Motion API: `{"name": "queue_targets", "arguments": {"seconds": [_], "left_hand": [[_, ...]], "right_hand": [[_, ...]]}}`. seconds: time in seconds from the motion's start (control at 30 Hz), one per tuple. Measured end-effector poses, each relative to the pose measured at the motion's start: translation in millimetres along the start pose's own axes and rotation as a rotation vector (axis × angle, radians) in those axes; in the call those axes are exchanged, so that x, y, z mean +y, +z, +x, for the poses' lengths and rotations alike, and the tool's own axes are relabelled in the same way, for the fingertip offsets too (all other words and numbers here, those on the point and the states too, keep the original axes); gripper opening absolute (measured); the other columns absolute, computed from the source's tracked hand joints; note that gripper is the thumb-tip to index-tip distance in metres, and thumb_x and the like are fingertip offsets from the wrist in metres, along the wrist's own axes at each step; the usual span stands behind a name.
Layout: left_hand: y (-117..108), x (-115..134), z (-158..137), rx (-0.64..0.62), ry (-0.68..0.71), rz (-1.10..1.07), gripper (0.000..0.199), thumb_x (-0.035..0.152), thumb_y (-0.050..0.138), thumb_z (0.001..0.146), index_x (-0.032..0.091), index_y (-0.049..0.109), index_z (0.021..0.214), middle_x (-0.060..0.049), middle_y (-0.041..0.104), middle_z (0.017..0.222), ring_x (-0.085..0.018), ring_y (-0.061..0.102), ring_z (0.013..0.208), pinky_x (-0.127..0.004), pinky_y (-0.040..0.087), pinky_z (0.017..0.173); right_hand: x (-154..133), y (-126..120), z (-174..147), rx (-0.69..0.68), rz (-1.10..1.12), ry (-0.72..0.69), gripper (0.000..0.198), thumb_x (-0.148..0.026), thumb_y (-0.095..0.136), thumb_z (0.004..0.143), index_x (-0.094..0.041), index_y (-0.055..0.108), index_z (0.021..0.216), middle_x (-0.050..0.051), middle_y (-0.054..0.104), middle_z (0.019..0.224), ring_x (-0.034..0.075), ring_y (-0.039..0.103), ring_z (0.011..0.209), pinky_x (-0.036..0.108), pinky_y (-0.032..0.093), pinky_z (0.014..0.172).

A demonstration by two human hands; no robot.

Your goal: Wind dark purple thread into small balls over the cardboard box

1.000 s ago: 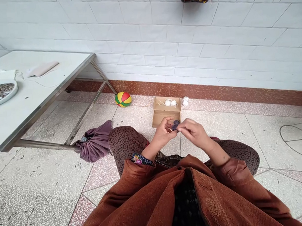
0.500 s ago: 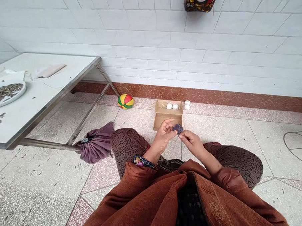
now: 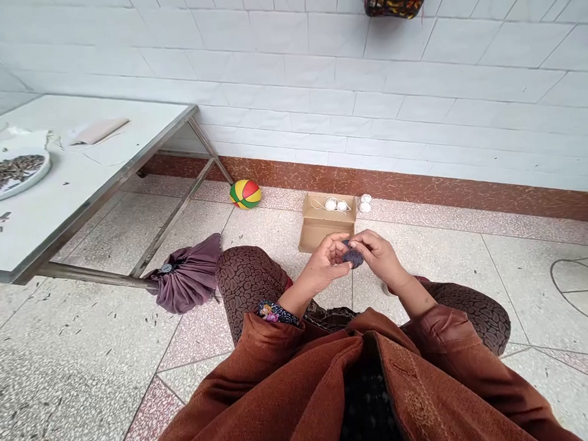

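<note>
Evidently, the left hand curls round a dark wound ball, its thumb in front, apparently to steady it while the right hand pinches its upper edge with thumb and fingertips. The dark ball is held up just on the person's side of the cardboard box, by its near right corner. Two white balls rest in the box's far half with loose string about them; its low walls probably stop them rolling. Another white pair sits just right of the box.

The left hand covers the box's near edge. A second dark lump shows behind the ball, perhaps a separate one; whether the right fingertips catch a strand is too fine to see. Above and right of the box, a patterned bag is cut off by the frame.
</note>
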State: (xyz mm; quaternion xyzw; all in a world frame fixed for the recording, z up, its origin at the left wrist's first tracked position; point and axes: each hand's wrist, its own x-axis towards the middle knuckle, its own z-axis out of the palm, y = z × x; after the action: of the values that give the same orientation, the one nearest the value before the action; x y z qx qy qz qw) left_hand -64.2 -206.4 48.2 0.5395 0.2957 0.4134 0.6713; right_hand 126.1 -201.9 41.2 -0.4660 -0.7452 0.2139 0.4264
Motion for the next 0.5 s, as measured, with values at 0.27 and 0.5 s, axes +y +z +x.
{"name": "queue_targets", "arguments": {"seconds": [0.27, 0.5], "left_hand": [[-4, -9, 5, 0.280, 0.017, 0.018, 0.057, 0.019, 0.074, 0.071, 0.021, 0.053, 0.124, 0.003, 0.056, 0.088, -0.011, 0.056, 0.081, -0.027, 0.043, 0.077], [-5, -9, 5, 0.293, 0.020, 0.220, 0.049, 0.017, 0.075, 0.070, 0.020, 0.061, 0.117, 0.001, 0.059, 0.089, -0.012, 0.056, 0.080, -0.026, 0.044, 0.074]], "right_hand": [[-2, 25, -43, -0.136, 0.006, 0.014, 0.022, -0.032, 0.054, 0.103, -0.022, 0.066, 0.087, 0.003, 0.063, 0.079, 0.019, 0.062, 0.076, 0.031, 0.050, 0.071], [-27, -3, -24, -0.139, 0.103, -0.104, 0.017, -0.031, 0.057, 0.103, -0.024, 0.069, 0.094, 0.005, 0.066, 0.085, 0.020, 0.063, 0.082, 0.033, 0.052, 0.076]]}}
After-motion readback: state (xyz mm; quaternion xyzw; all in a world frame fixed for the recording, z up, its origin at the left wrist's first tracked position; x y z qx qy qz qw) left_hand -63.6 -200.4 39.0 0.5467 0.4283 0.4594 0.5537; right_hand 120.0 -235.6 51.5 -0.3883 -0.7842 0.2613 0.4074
